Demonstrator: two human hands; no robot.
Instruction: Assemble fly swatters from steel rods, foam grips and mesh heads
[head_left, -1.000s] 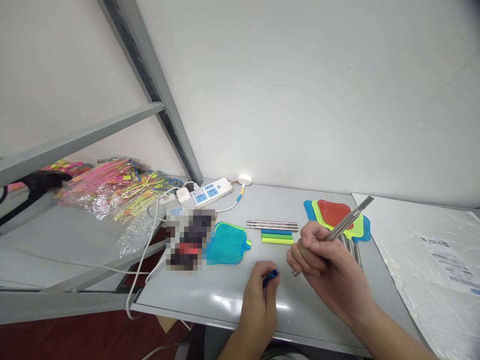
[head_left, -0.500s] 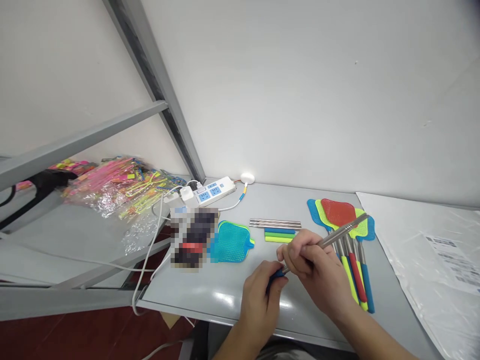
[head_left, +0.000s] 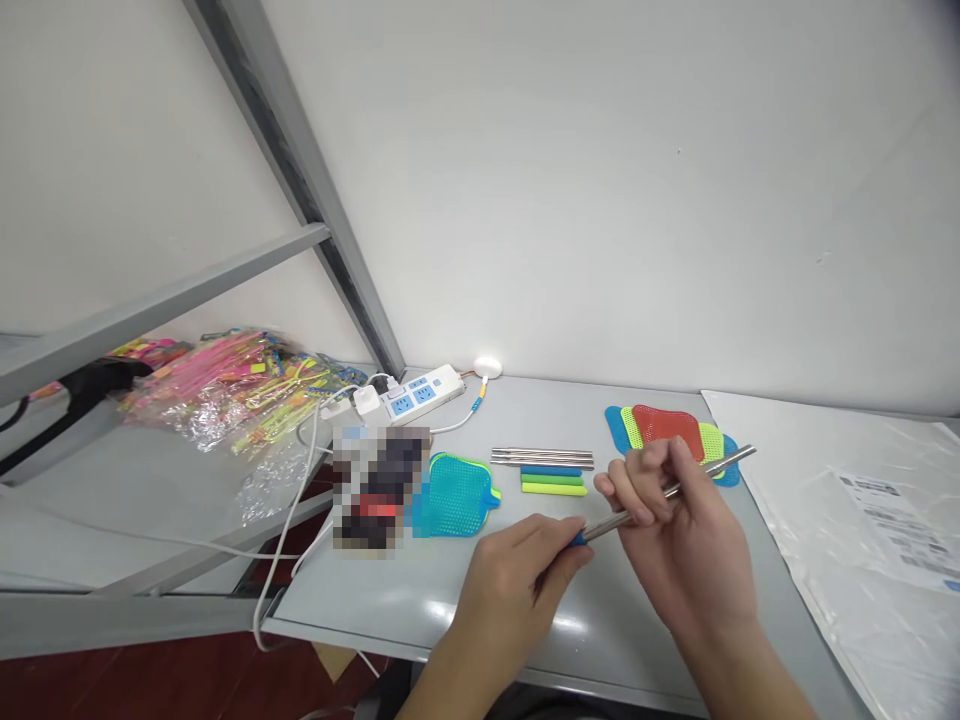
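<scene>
Over the front of the table, my left hand (head_left: 514, 580) is closed around a blue handle sleeve (head_left: 578, 538), only its end showing past the fingertips. A shiny metal rod (head_left: 609, 524) meets that end and appears to sit in it. Farther along, the rod passes through my right hand (head_left: 686, 545), palm turned up and fingers curled about it. Beyond my hands lie several metal rods (head_left: 541, 458), with blue, green and yellow sleeves (head_left: 553, 481) just in front of them. Blue and yellow-green fly swatter heads (head_left: 456, 495) are stacked to the left.
Behind my right hand are red, yellow and blue fly swatters (head_left: 667, 430), partly hidden. A white plastic bag (head_left: 847, 540) covers the table's right side. At the left are a power strip (head_left: 424, 395), a pixelated patch, cables, a grey metal frame (head_left: 330, 250) and bagged colourful items (head_left: 225, 390).
The metal rod came down to the blue sleeve and now lies flatter, in line with it. My left hand turned over the sleeve; my right hand rolled palm up along the rod.
</scene>
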